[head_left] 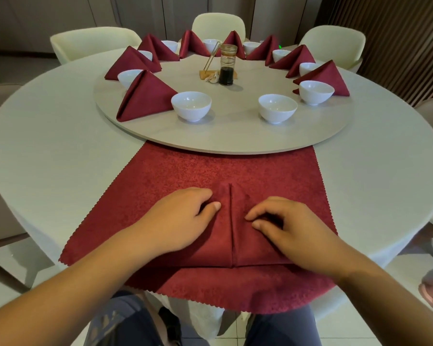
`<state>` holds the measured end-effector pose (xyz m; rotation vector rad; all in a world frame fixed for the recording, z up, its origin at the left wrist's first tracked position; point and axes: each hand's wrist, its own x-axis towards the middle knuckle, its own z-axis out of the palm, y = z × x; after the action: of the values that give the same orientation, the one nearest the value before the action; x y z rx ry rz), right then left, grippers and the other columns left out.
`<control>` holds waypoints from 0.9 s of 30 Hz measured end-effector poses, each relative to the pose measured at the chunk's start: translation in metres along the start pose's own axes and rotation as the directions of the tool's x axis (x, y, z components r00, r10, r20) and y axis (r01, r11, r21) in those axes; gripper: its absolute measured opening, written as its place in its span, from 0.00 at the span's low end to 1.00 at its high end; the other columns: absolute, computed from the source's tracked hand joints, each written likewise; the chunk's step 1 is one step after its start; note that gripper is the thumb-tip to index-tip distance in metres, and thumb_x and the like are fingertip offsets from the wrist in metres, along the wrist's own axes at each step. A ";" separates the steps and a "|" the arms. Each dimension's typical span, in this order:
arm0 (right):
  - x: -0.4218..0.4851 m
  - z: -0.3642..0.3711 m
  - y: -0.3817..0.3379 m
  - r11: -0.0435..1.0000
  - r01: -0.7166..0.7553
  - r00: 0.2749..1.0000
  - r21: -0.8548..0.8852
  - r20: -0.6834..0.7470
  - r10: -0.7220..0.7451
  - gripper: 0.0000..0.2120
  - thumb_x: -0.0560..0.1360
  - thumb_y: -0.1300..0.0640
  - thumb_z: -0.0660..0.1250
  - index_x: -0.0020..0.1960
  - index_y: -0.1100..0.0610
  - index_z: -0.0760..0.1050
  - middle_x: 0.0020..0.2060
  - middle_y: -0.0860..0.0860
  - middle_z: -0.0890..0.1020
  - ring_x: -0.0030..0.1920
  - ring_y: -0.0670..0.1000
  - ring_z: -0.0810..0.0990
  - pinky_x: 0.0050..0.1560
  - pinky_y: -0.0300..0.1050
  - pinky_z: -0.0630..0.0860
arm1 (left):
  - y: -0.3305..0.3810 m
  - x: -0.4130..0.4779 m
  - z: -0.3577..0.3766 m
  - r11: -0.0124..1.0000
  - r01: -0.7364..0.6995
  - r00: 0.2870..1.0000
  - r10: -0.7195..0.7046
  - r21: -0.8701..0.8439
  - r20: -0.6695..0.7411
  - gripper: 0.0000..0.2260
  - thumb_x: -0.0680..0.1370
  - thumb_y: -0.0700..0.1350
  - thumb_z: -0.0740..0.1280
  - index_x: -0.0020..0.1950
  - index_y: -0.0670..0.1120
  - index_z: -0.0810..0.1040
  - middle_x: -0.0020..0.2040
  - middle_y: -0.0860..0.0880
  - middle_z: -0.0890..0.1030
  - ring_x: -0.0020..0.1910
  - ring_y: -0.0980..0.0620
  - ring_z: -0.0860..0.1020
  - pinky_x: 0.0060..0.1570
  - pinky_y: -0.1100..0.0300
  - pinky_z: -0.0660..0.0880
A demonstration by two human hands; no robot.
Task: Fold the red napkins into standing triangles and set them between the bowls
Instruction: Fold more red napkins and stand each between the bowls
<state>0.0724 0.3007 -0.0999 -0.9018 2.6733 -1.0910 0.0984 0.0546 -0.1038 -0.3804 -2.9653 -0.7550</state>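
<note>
Left hand (180, 221) and right hand (294, 229) both got curled fingers clamped on the flaps of the half-folded dark red cloth napkin (223, 242), near edge of the round white tabletop (60, 146).

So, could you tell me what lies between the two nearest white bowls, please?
Nothing: in the head view, only bare turntable shows between the left bowl and the right bowl.

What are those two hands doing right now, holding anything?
Left hand: fingers curled, thumb on the folded red napkin, apparently pinching it.
Right hand: curled fingertips on the same napkin; grip cannot be told.
</note>
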 end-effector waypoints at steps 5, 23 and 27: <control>0.031 0.008 0.012 0.993 -0.062 0.998 -0.103 -0.002 0.062 0.08 0.78 0.59 0.70 0.53 0.47 0.83 0.49 0.40 0.82 0.51 0.39 0.79 0.53 0.26 0.69 | -0.007 0.033 0.008 0.980 0.114 0.992 -0.120 0.166 0.027 0.16 0.83 0.56 0.61 0.40 0.50 0.66 0.40 0.53 0.76 0.48 0.43 0.78 0.41 0.52 0.65; 0.063 0.022 0.034 0.953 -0.148 0.987 -0.263 0.024 0.160 0.10 0.79 0.52 0.65 0.59 0.42 0.78 0.54 0.47 0.78 0.56 0.52 0.79 0.60 0.53 0.76 | -0.002 0.045 0.030 0.919 0.238 0.969 -0.201 0.316 -0.147 0.10 0.81 0.53 0.64 0.53 0.48 0.78 0.54 0.46 0.75 0.56 0.42 0.75 0.51 0.49 0.75; 0.062 0.023 0.034 0.952 -0.142 0.988 -0.271 0.011 0.151 0.10 0.79 0.52 0.65 0.59 0.42 0.78 0.53 0.47 0.78 0.55 0.52 0.79 0.59 0.53 0.76 | 0.002 0.042 0.028 0.938 0.076 0.995 -0.048 0.337 -0.091 0.12 0.82 0.51 0.62 0.50 0.46 0.82 0.50 0.47 0.76 0.53 0.42 0.76 0.51 0.49 0.74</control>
<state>0.0125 0.2707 -0.1323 -0.7341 2.8537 -0.6871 0.0583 0.0792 -0.1222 -0.2274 -2.9605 -0.2415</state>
